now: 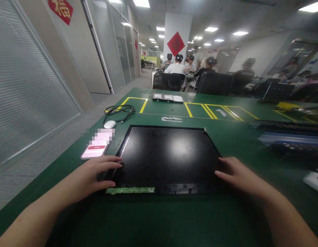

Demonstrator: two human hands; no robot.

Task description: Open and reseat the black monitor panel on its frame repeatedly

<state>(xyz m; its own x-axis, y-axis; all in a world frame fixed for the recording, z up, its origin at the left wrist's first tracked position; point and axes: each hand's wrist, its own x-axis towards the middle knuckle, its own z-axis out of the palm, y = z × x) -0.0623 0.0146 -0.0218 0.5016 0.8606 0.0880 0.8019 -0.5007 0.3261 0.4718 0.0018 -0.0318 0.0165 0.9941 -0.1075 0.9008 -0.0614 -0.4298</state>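
A black LCD screen panel (pixel 159 154) lies in front of me on the green table, its glossy face upward and reflecting a ceiling light. Along its near edge runs a narrow green circuit board (pixel 130 190) at the left. My left hand (pixel 97 171) holds the panel's left edge, fingertips over the frame and thumb near the bottom corner. On the opposite side, my right hand (pixel 233 171) grips the right edge between thumb and fingers. The undersides of both hands' grips are hidden.
Left of the panel are a phone (pixel 95 147), a white mouse (pixel 109 124) and a coiled black cable (pixel 120 112). Hard drives (pixel 167 97) sit near the far edge by yellow tape. Blurred parts (pixel 292 139) lie at right. People sit beyond the table (pixel 153 219).
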